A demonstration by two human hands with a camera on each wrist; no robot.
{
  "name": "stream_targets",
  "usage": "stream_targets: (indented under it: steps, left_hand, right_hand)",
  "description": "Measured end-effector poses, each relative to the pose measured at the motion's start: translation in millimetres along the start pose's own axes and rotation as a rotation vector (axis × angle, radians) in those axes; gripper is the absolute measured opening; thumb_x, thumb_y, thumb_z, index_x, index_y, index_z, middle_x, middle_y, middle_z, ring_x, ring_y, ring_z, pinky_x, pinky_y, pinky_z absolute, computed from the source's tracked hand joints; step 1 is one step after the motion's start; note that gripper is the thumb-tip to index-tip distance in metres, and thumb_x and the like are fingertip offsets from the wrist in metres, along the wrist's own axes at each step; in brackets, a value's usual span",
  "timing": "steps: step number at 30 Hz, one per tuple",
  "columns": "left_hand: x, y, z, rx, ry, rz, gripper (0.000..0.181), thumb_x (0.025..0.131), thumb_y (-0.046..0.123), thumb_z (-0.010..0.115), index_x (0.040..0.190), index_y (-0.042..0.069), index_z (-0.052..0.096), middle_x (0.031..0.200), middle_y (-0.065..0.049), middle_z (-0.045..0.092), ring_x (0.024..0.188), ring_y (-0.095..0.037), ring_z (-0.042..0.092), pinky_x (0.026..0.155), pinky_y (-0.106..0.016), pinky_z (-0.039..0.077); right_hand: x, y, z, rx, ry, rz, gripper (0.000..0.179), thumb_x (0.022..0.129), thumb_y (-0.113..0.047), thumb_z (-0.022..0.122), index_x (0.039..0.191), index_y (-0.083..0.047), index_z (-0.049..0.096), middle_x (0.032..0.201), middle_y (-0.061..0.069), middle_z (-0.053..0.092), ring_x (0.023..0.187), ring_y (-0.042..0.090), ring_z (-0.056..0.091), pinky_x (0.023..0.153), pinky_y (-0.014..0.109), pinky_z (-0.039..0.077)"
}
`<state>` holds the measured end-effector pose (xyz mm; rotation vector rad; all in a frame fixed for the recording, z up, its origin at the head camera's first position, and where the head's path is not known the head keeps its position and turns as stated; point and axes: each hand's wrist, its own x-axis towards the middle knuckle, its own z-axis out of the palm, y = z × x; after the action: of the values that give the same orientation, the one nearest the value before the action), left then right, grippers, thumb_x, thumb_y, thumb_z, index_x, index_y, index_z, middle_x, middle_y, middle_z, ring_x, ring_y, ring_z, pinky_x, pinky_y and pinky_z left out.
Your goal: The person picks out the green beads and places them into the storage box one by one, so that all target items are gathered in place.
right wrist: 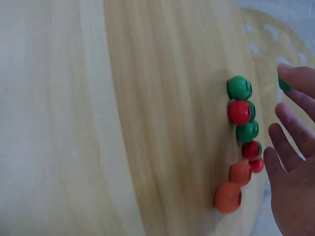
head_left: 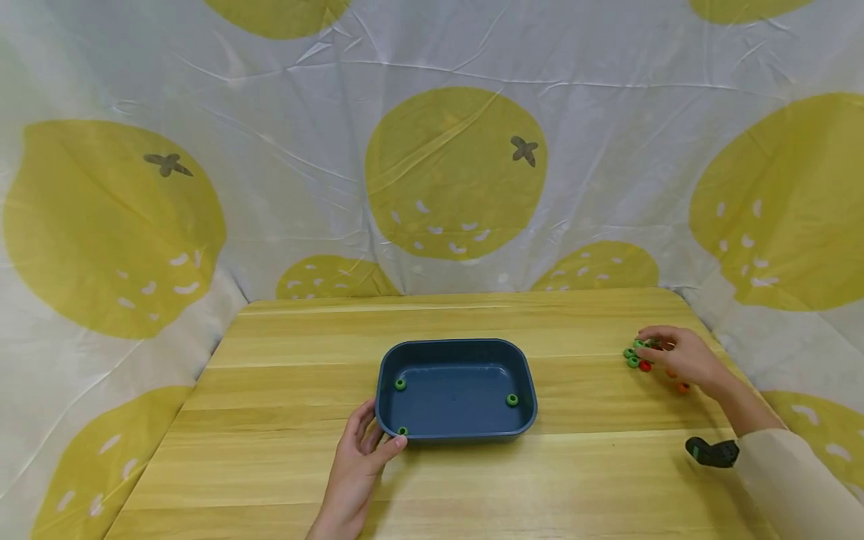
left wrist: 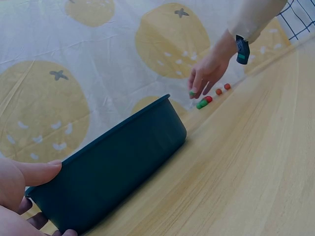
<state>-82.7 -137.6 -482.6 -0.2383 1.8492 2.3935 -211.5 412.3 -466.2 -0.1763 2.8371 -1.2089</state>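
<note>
My left hand (head_left: 358, 463) grips the near left corner of a dark blue rectangular tray (head_left: 454, 397), thumb at the rim and fingers along the outer wall. Inside the tray lie three green beads, one at the left (head_left: 400, 384), one at the right (head_left: 512, 400) and one by my thumb (head_left: 403, 431). Far to the right, my right hand (head_left: 683, 360) pinches a green bead (right wrist: 284, 84) between thumb and index finger, above a small cluster of beads. Its other fingers are spread loosely in the right wrist view. Green beads (right wrist: 238, 87), red beads (right wrist: 239, 112) and orange beads (right wrist: 228, 197) lie below it.
A wooden table (head_left: 270, 450) carries everything. Behind and beside it hangs a white cloth with yellow lemons (head_left: 455, 172). A black strapped device (head_left: 712, 452) sits at the right wrist. A dark wire grid (left wrist: 298, 17) shows at the upper right of the left wrist view.
</note>
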Motion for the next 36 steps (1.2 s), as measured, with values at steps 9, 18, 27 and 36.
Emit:
stream_targets:
  steps: [9,18,27,36]
  left_hand:
    - [0.2,-1.2,-0.9,-0.001,0.006,-0.004,0.085,0.091,0.002,0.078,0.160,0.007,0.029,0.165,-0.015,0.027,0.149,-0.038,0.031,0.103,-0.033,0.049]
    - [3.4,-2.4,1.5,-0.016,-0.011,0.014,0.084,0.091,0.000,0.078,0.159,0.006,0.029,0.164,-0.014,0.028,0.148,-0.036,0.033,0.102,-0.031,0.049]
    - [6.0,-2.0,1.8,-0.032,-0.008,0.025,0.083,0.090,-0.003,0.077,0.159,0.006,0.031,0.163,-0.014,0.031,0.147,-0.034,0.034,0.100,-0.030,0.049]
    - [2.2,-1.0,-1.4,-0.015,0.009,0.016,0.083,0.090,-0.001,0.078,0.159,0.007,0.031,0.163,-0.014,0.030,0.148,-0.035,0.033,0.101,-0.031,0.050]
  right_hand:
    - [16.3,-23,8,-0.055,-0.046,-0.075,0.045,0.101,-0.026,0.071,0.132,0.005,0.063,0.145,0.032,0.050,0.132,0.056,0.044,0.105,0.064,0.041]
    - [25.2,-45,17,-0.037,-0.091,-0.151,0.037,0.101,-0.023,0.071,0.127,0.004,0.067,0.143,0.030,0.052,0.135,0.054,0.043,0.108,0.064,0.038]
    - [43.0,-68,38,0.027,-0.145,-0.202,0.036,0.100,-0.022,0.073,0.125,0.003,0.067,0.139,0.025,0.057,0.136,0.048,0.045,0.113,0.062,0.033]
    - [61.3,-96,60,0.034,-0.172,-0.278,0.032,0.098,-0.019,0.075,0.121,0.003,0.070,0.136,0.025,0.060,0.131,0.043,0.051,0.112,0.062,0.036]
